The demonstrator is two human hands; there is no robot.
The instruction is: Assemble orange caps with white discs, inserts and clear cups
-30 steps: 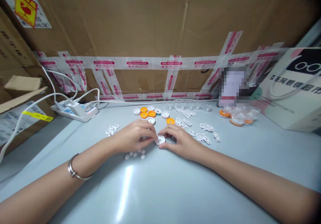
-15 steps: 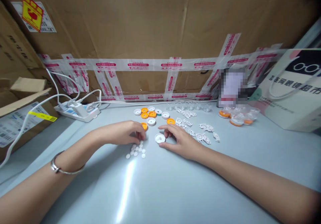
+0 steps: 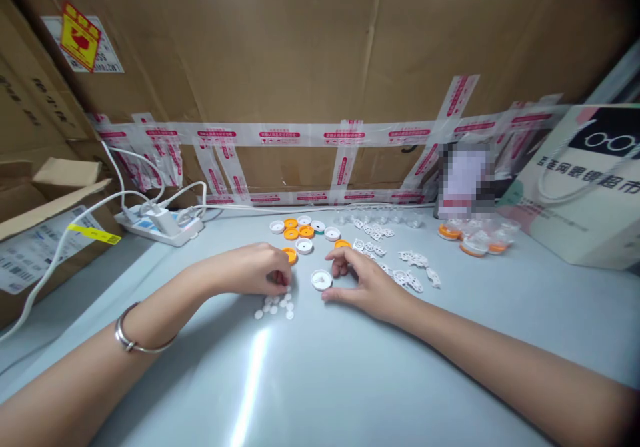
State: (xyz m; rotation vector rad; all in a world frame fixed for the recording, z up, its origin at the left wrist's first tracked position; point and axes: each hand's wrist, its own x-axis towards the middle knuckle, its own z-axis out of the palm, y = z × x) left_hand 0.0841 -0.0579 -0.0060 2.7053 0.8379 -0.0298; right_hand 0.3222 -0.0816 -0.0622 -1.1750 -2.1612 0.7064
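My left hand [image 3: 273, 270] reaches down over a loose cluster of small white discs [image 3: 273, 310]. Its thumb and fingertips are pinched together at a small white disc [image 3: 289, 289] on the upper edge of that cluster. A white round cap [image 3: 321, 280] lies on the table, hollow side up, with a small white piece inside it. Around the cap's right side curves my right hand [image 3: 353, 277], thumb and fingers apart; the thumb tip is close to the rim, and whether it touches I cannot tell.
Behind the hands lie several orange and white round caps [image 3: 306, 231]. White openwork pieces [image 3: 407, 279] and clear domes [image 3: 385, 217] are spread to the right. A power strip [image 3: 165, 227] sits at the left, a paper bag [image 3: 575, 193] at the right, a large cardboard box [image 3: 280, 47] behind.
My left hand has left the white cap and moved left to the small discs, where its fingers have closed. My right hand stays beside the cap, its fingers slightly farther from it.
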